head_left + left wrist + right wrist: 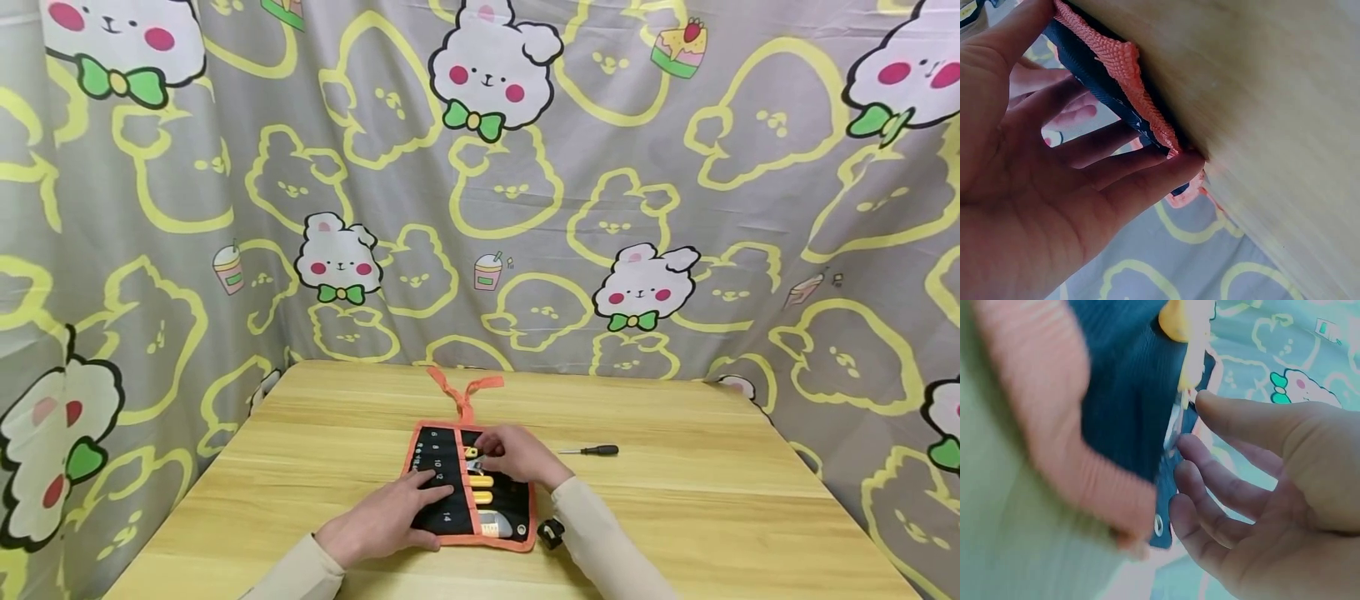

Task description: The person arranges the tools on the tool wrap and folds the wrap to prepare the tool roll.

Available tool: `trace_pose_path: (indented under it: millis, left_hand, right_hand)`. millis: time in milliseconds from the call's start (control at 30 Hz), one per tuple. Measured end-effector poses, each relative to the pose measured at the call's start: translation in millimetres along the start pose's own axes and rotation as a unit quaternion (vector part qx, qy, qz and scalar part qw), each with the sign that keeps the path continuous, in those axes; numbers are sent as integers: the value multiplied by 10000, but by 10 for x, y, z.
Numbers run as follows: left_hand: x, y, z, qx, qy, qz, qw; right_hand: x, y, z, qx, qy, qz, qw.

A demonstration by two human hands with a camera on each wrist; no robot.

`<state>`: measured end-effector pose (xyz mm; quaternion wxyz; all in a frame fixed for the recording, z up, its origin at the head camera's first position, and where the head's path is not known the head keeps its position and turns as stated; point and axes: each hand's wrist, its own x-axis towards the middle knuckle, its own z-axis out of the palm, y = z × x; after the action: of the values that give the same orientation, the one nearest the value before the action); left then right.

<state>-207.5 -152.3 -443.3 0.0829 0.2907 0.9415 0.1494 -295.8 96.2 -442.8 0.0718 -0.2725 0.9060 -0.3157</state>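
A black tool roll (431, 508) with orange trim and numbered pockets lies unfolded on the table. My left hand (382, 512) rests on its left part with fingers spread; in the left wrist view its fingers (1147, 187) lie along the orange edge. My right hand (517, 454) is over the upper right pockets. Its thumb and forefinger pinch the end of a small silver metal tool (1174, 425), whose kind is partly hidden by the pocket. Beside it in the roll are yellow handles (482, 497) and a grey tool (495, 523) with markings.
A screwdriver (600, 450) with a black handle lies right of the roll. A small black object (551, 533) sits by the roll's lower right corner, close to the right sleeve. Orange ties (465, 400) stretch toward the back edge. A patterned curtain (420, 200) surrounds the wooden table (712, 500).
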Motion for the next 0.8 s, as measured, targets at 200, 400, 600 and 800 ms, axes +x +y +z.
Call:
trace_pose_path:
  millis: [200, 400, 600, 800]
  left_hand:
    - [10, 7, -6, 72, 39, 5, 10000]
    - [10, 18, 6, 74, 79, -34, 9999]
    - [4, 15, 9, 28, 90, -55, 9999]
    - [-2, 20, 8, 38, 110, -49, 9999]
  right_hand:
    - [-148, 140, -159, -354, 74, -297, 9989]
    - [-305, 344, -425, -844, 24, -701, 9940]
    - [-452, 575, -706, -1554, 193, -1095, 9816]
    - [-585, 808, -882, -1966, 252, -975, 9753]
